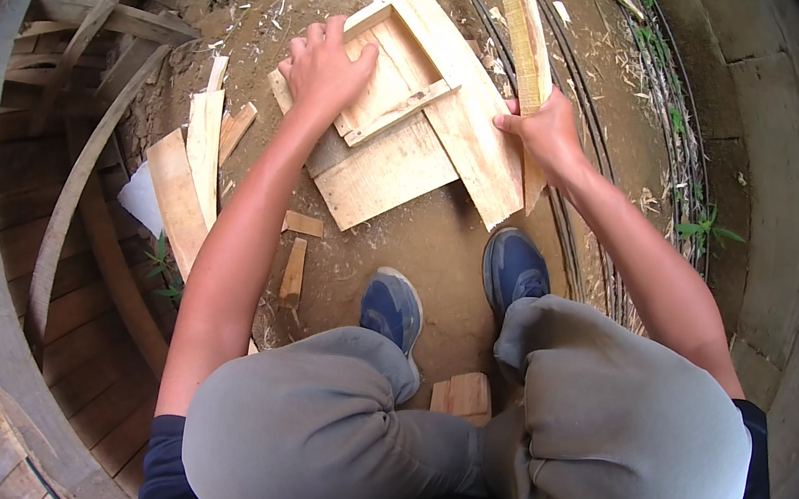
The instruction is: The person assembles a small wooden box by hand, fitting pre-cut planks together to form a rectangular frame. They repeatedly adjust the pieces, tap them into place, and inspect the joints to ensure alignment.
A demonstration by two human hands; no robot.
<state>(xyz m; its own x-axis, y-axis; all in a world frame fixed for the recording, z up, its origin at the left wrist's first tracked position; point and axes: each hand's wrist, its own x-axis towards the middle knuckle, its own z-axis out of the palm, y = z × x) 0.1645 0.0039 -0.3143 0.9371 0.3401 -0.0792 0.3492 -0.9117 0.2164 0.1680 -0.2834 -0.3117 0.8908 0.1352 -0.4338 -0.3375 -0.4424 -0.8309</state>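
Pressing the wooden frame (416,121) flat with the left hand (326,66), fingers spread; right hand (545,127) fingers grip a slat (525,24), likely needing alignment next.

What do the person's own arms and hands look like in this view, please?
Both forearms are bare from the elbows down. The left hand and right hand wear no gloves, rings or watch that show. Dark navy short sleeves show at the upper arms, near the lower edge.
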